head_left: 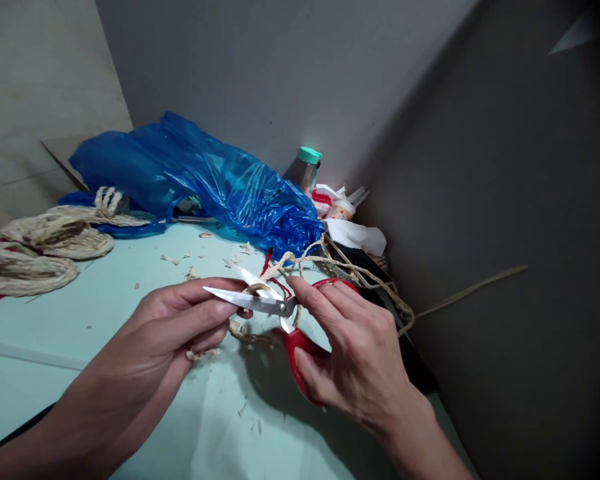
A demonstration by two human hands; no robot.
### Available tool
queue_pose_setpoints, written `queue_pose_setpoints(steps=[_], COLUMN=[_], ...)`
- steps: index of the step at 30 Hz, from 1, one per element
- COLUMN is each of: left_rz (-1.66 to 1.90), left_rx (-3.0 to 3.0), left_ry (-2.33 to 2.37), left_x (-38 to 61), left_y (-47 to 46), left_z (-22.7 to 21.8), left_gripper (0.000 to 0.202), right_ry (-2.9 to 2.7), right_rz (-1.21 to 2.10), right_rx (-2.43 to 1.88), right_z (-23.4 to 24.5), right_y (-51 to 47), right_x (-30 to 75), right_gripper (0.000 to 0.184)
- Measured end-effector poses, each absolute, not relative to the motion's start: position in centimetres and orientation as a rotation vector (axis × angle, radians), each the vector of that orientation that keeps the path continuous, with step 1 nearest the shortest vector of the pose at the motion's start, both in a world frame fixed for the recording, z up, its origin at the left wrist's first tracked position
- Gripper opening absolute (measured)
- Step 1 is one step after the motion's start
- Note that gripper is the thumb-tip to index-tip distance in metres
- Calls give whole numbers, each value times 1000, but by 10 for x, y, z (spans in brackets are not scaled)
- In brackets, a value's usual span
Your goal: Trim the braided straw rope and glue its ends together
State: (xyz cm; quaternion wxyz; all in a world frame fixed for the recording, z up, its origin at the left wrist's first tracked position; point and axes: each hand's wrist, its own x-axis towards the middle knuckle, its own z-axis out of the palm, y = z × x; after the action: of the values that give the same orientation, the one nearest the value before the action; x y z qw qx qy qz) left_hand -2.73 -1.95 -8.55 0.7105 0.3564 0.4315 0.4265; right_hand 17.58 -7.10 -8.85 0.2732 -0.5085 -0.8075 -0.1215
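Note:
My right hand (355, 353) grips a pair of red-handled scissors (267, 305), fingers and thumb in the loops. The blades point left and stand apart, with a piece of braided straw cord (254, 289) between them. My left hand (180, 320) pinches the cord close to the blades, and a short end (203, 355) sticks out below its fingers. More of the tan braided cord (350, 265) runs behind the scissors and off to the right. A loop of it (250, 335) hangs under the blades.
Behind the hands lies a crumpled blue plastic bag (205, 180). Bundles of straw strands (55, 237) rest at the left. A bottle with a teal lid (307, 167) and a paper cup (341, 209) stand by the grey partition (280, 80). Straw scraps (170, 260) litter the pale green table (130, 267).

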Motion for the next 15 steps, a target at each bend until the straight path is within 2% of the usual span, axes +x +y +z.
queue_pose_setpoints(steps=[6,10,15], left_rz=[967,950,1009], left_rx=[975,975,861], left_ry=[903,927,940], left_x=[-25,-24,-27], left_y=[-24,-24,-22], left_z=[-83,-83,-86], left_gripper=[20,27,36], right_ry=[-2141,-2116,-2018], right_rz=[-392,-475,-337], right_rx=[-1363,-1402,-1461], right_z=[-90,-97,-95], right_y=[-72,-71,-68], right_x=[176,179,185], right_gripper=[38,31,34])
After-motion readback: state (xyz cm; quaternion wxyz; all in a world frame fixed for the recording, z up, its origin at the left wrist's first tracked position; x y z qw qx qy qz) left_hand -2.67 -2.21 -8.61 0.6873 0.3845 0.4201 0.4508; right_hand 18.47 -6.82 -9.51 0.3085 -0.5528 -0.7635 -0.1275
